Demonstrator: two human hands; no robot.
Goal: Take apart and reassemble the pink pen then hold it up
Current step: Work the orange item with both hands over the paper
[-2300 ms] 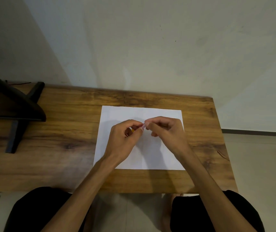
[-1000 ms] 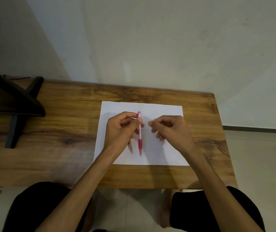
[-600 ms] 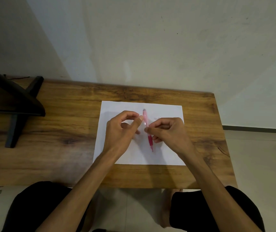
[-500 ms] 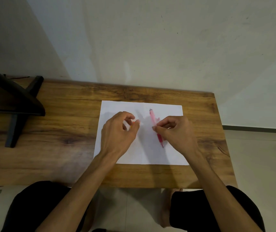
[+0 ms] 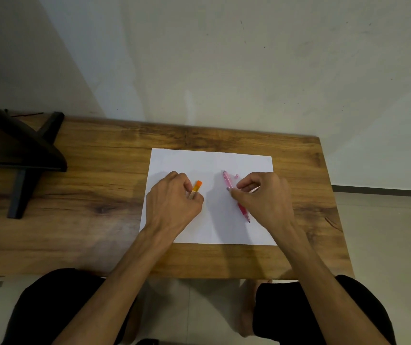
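The pink pen [image 5: 229, 181] lies slanted on the white paper [image 5: 210, 163], its tip pointing toward me and its darker grip [image 5: 243, 210] showing below my fingers. My right hand [image 5: 265, 199] pinches the pen's barrel at its middle with thumb and forefinger. A tiny pink piece [image 5: 236, 176] rests on the paper just right of the pen's far end. My left hand [image 5: 173, 199] is over the paper's left half, its fingers closed on a short orange-tipped piece [image 5: 197, 187] that sticks out from them. Something pale shows under my right fingers; I cannot tell what it is.
The paper lies on a wooden table [image 5: 105, 195] set against a pale wall. A black stand [image 5: 22, 155] occupies the table's left end. The table's right edge is close to my right wrist, with tiled floor beyond.
The pen went from my left hand to my right and moved to the right, down onto the paper. My left hand drew away left and now shows an orange-tipped piece.
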